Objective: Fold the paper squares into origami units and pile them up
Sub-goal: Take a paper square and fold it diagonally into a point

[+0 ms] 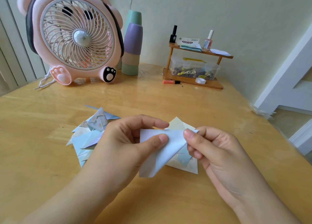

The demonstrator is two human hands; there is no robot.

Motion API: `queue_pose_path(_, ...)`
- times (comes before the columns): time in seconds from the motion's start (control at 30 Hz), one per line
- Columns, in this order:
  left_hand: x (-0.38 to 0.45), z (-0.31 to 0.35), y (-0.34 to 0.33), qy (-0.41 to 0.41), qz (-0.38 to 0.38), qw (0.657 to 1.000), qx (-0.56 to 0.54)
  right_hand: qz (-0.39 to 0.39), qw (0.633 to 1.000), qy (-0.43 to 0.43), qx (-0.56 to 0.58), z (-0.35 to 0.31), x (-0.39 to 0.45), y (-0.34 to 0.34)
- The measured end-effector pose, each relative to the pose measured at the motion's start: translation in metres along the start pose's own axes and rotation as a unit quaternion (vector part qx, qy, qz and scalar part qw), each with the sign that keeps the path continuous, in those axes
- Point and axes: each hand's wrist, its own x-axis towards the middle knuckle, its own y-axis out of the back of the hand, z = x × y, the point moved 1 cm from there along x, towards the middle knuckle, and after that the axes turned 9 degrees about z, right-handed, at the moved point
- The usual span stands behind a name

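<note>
From the head camera, both hands are raised just above the wooden desk (pixel 168 98), working one sheet between them. The left hand (pixel 128 142) has its thumb and forefinger curled round the upper left part of the white paper square (pixel 162 156), thumb pressed on the near face and forefinger reaching over the top edge. The right hand (pixel 217 149) pinches the sheet's upper right corner between thumb and curled fingers. The paper hangs down from the two grips, bent into a loose, partly folded shape whose lower corner points toward the camera, clear of the desk surface.

Directly behind and under the held sheet, a stack of flat paper squares (pixel 182 164) lies on the desk, its pale yellow far corner showing above the fingers. To the left, partly hidden by the left hand, sits a pile of folded origami units (pixel 89 136) in blue, white and marbled prints.

Farther back stand a pink bear-shaped fan (pixel 74 36), a column of stacked pastel cups (pixel 132 44), and a small wooden shelf (pixel 194 82) carrying nail polish bottles and a clear box of clips.
</note>
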Motion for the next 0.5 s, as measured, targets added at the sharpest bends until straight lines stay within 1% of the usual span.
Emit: queue_pose_path(0.5, 0.0009, -0.0002, 0.0006, 0.009, 0.002, 1.000, 0.007, 0.002, 1.000, 0.000, 0.010, 0.0008, -0.0002, -0.0012)
